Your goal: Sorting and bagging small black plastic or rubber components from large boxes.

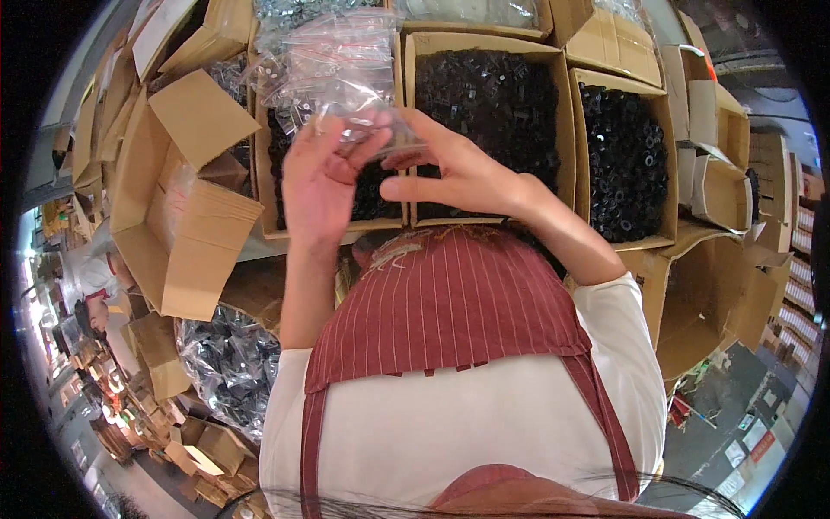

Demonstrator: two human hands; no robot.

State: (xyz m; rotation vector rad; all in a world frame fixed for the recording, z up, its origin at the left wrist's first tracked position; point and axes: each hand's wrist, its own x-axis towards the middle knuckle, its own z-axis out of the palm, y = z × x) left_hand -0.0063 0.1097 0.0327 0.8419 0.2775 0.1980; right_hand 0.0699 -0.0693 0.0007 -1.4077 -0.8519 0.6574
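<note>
Left hand: my left hand (322, 177) is raised over the boxes, palm turned inward, fingers bent toward the bag; they are blurred, so I cannot tell whether they pinch it.
Right hand: my right hand (445, 169) reaches in from the other side, fingers against the bag and thumb standing apart from them, so the hand is open.
Clear plastic bag: the clear plastic bag (399, 137) is between my two hands, above the front edge of the boxes; glare hides whether anything is inside.
Zip bags: a pile of clear zip bags (339, 54) with red lines lies just beyond my fingers, over the far part of the left parts box (333, 227).
Left parts box: small black parts (378, 197) show in it below my hands.
Middle parts box: the middle cardboard box (566, 130) holds a heap of small black plastic pieces (488, 99), partly behind my right hand.
Right parts box: the right cardboard box (667, 186) holds black ring-shaped parts (631, 164).
My left side: an open carton (203, 251) stands with its flaps spread; nearer me is a clear sack of dark parts (226, 368).
My clothes: a maroon striped apron (450, 303) over a white shirt (458, 432).
</note>
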